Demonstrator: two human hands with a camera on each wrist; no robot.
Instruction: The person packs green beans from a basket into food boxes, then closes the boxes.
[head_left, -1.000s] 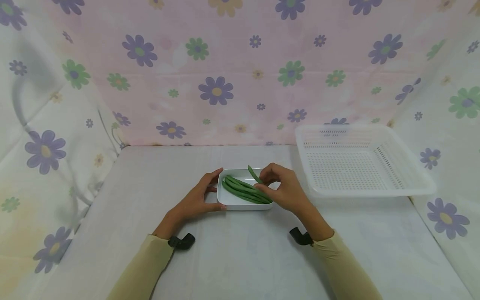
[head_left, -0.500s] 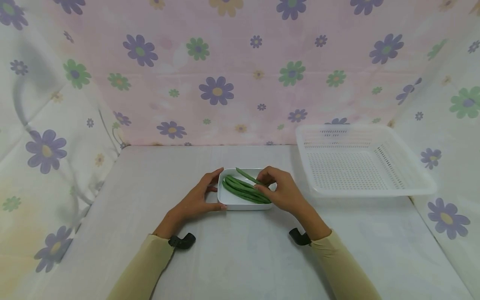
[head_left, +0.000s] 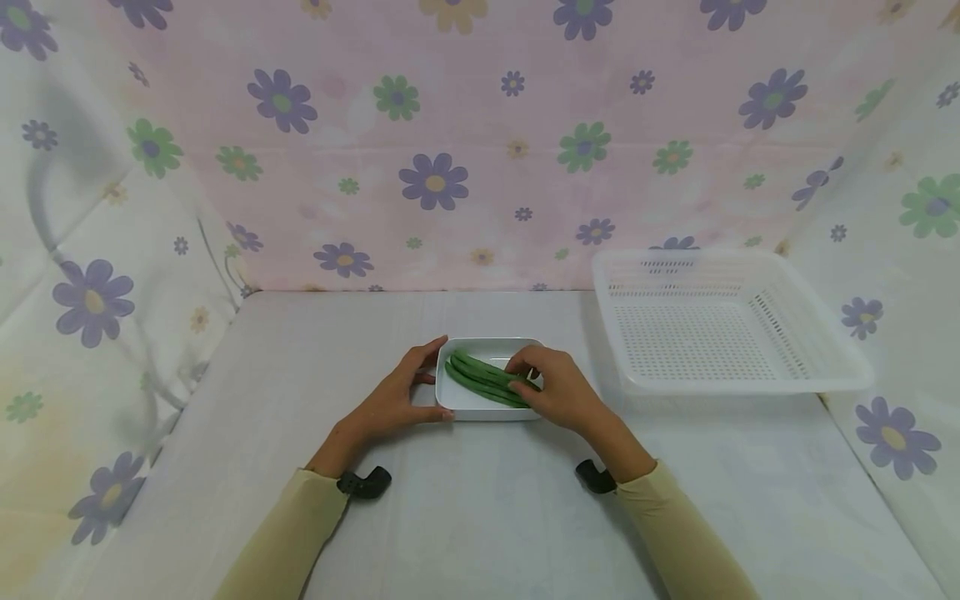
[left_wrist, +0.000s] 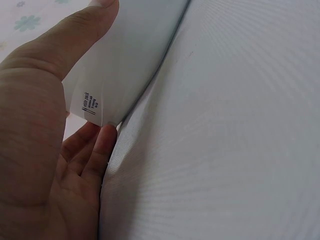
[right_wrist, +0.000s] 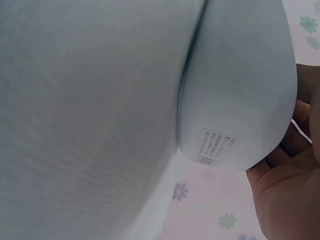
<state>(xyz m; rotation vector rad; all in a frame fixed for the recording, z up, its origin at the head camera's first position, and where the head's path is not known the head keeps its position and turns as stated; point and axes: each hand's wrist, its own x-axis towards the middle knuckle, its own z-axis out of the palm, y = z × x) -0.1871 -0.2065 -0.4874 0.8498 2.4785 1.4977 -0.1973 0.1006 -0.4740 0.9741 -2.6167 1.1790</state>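
Table (head_left: 480,517), cloth-covered: bears a white perforated basket (head_left: 840,371) at right, well apart from the hands. White dish (head_left: 480,408) at centre: left hand (head_left: 390,404) holds its left end, thumb and fingers curled round it. Green beans (head_left: 480,379) in the dish, long axis left-far to right-near: right hand (head_left: 558,387), nearer, rests on their right ends, fingers curled over them.

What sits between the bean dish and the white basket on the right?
Nothing visible. The green beans lie in the white dish, held by the left hand and the right hand. Only bare table separates it from the perforated basket.
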